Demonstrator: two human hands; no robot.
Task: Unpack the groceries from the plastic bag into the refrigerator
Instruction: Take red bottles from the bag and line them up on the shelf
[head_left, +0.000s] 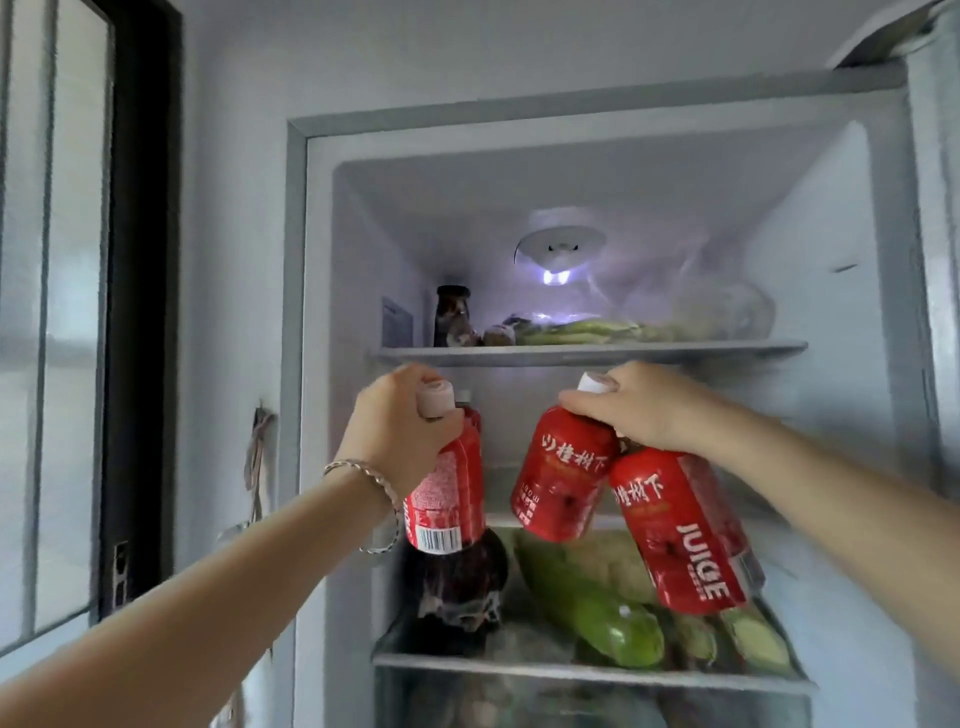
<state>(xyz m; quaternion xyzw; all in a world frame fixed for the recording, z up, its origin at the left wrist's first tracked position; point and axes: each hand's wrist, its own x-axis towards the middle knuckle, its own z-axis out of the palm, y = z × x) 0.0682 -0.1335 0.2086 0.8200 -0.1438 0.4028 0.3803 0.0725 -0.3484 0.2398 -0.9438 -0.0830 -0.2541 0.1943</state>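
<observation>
My left hand (395, 431) is curled round the neck of a red-sleeved juice bottle (447, 499). My right hand (639, 410) pinches two more bottles (680, 540) by their necks. They hang tilted before the open fridge (322, 312), above the middle shelf (571, 667). I'd stand the left one down first, upright near the dark bottle (457, 582). The right pair looks likely to slip: smooth plastic, glossy labels, white caps. Long, waxy greens (592, 608) crowd the shelf.
</observation>
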